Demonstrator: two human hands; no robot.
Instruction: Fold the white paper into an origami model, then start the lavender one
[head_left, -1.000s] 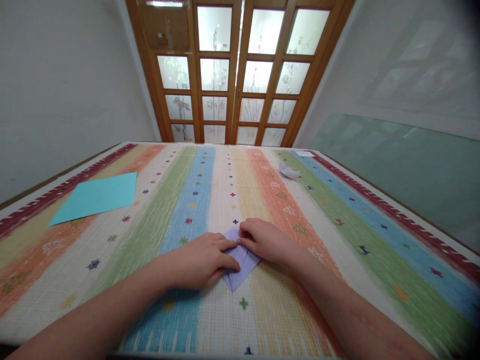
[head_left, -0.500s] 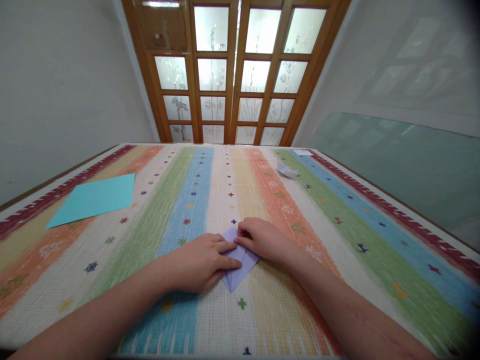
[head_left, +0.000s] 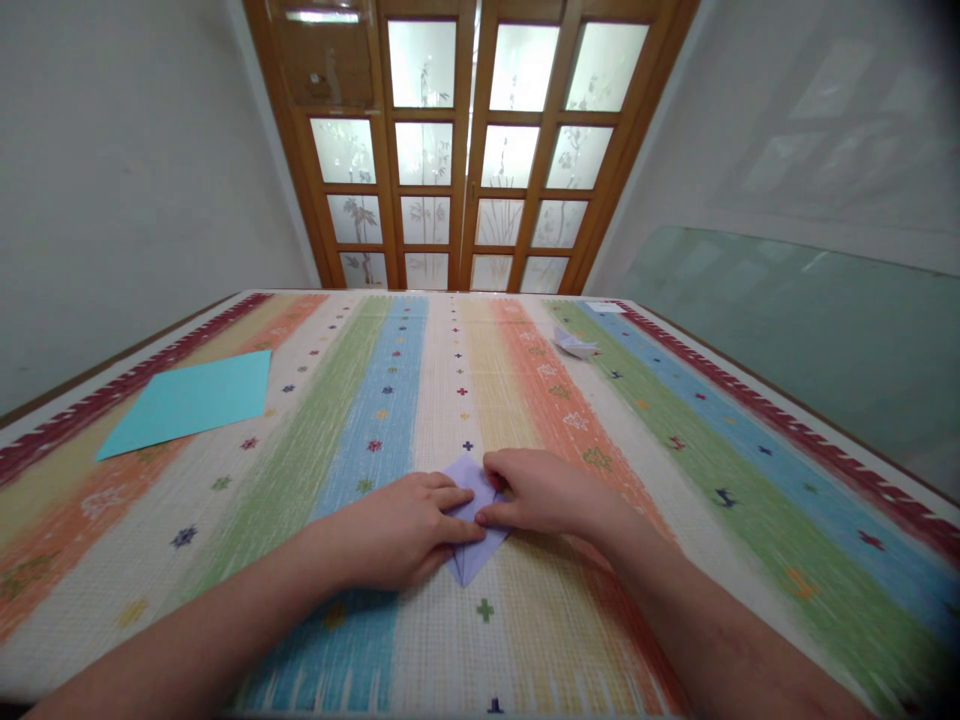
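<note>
A small lilac sheet of origami paper [head_left: 466, 550], folded into a kite-like diamond with crease lines, lies flat on the tablecloth in front of me. My left hand [head_left: 405, 530] presses on its left side, index finger and thumb stretched out apart across the surface. From the right, my right hand [head_left: 536, 490] reaches over the same paper. Its fingers are curled, with thumb and fingertips closed at the right edge near the middle. The fingers hide part of that edge and of the folds.
A turquoise square sheet [head_left: 191, 400] lies at the left of the striped tablecloth [head_left: 442, 650]. Toward the far right sits a pale folded paper piece [head_left: 575, 343], with a small white slip [head_left: 606, 307] behind it. Wooden glazed doors [head_left: 465, 150] stand beyond the table.
My right hand has shifted down along the paper's right side, from near its upper part to the middle. The left hand stays nearly in place on the paper.
</note>
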